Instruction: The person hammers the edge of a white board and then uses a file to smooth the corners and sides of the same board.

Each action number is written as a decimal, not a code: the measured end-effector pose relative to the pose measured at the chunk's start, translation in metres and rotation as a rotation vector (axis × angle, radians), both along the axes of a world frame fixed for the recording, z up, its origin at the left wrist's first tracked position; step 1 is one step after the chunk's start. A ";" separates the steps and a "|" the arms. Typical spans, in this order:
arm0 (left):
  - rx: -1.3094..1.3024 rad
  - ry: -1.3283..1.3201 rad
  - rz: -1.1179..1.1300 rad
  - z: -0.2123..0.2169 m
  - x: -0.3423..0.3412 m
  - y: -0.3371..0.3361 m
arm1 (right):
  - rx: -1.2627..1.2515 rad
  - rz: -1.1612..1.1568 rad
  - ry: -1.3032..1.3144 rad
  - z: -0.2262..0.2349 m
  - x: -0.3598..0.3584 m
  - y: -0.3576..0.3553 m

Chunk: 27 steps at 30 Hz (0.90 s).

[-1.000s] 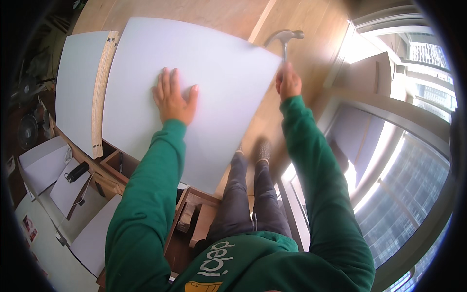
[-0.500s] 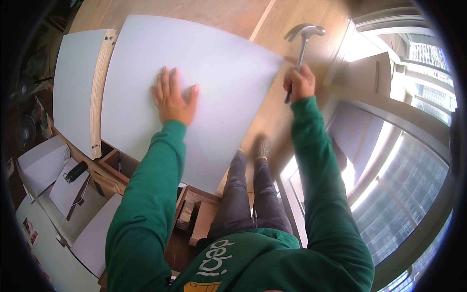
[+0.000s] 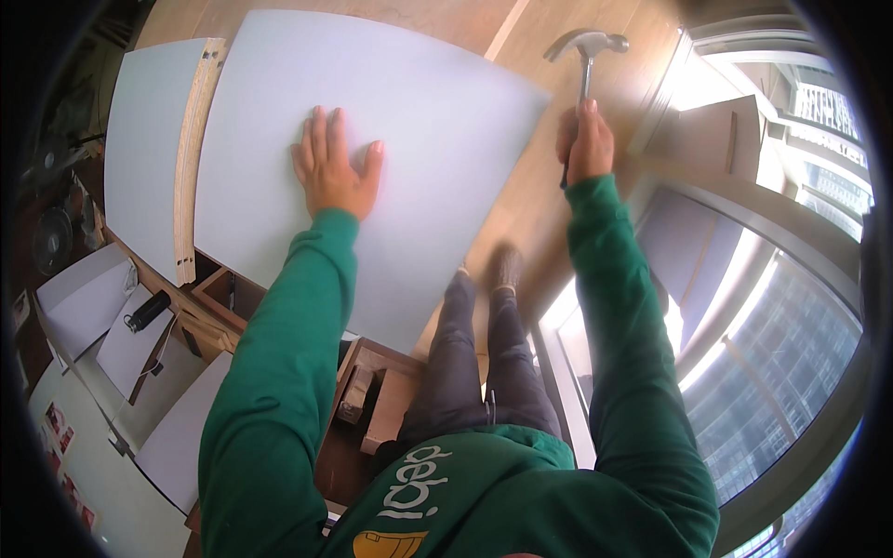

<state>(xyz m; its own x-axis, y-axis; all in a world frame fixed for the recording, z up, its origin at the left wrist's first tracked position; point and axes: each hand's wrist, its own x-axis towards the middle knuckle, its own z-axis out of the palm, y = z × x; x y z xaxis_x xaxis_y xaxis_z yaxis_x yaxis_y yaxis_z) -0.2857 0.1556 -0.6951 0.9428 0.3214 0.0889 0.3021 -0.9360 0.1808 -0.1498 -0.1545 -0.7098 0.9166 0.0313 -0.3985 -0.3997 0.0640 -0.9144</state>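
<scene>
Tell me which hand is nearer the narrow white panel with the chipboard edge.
Left. The left hand lies spread on the large white panel, right of the narrow panel; the right hand grips the hammer farther right, beyond the large panel's edge.

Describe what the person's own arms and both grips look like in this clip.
The left sleeve and right sleeve are long, green and creased, each ending in a green cuff at the wrist. No cables or markings show on them. The left grip and right grip are both ungloved; no ring shows on the left.
</scene>
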 end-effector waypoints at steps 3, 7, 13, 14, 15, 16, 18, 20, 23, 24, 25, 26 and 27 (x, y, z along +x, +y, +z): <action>0.009 -0.007 0.001 0.000 -0.002 0.001 | -0.079 0.080 0.005 -0.005 -0.009 -0.005; 0.012 -0.026 -0.007 -0.003 0.000 0.000 | -0.134 0.148 0.010 -0.019 -0.008 -0.002; 0.013 -0.014 0.012 -0.004 0.000 0.001 | -0.131 0.120 0.012 -0.024 -0.014 0.004; 0.016 -0.010 0.016 -0.003 -0.001 0.001 | -0.117 0.111 0.022 -0.024 -0.014 0.004; 0.018 -0.011 0.013 -0.003 0.000 0.001 | -0.108 0.094 0.021 -0.024 -0.013 0.004; 0.020 -0.011 0.011 -0.003 0.000 0.001 | -0.098 0.078 0.021 -0.025 -0.012 0.004; 0.022 -0.009 0.010 -0.003 0.000 0.000 | -0.098 0.064 0.021 -0.025 -0.010 0.005; 0.020 -0.005 0.012 -0.004 0.000 0.000 | -0.116 0.069 0.022 -0.024 -0.008 0.007; 0.017 -0.008 0.008 -0.004 0.000 0.000 | -0.092 0.068 0.024 -0.026 -0.006 0.009; 0.015 -0.011 0.005 -0.003 0.000 0.001 | -0.090 0.064 0.017 -0.026 -0.007 0.010; 0.012 -0.014 0.002 -0.003 0.000 0.001 | -0.088 0.059 0.011 -0.026 -0.007 0.011; 0.010 -0.018 -0.002 -0.003 0.000 0.001 | -0.087 0.055 0.005 -0.025 -0.008 0.012; 0.010 -0.017 0.000 -0.003 0.000 0.002 | -0.089 0.050 0.013 -0.024 -0.008 0.014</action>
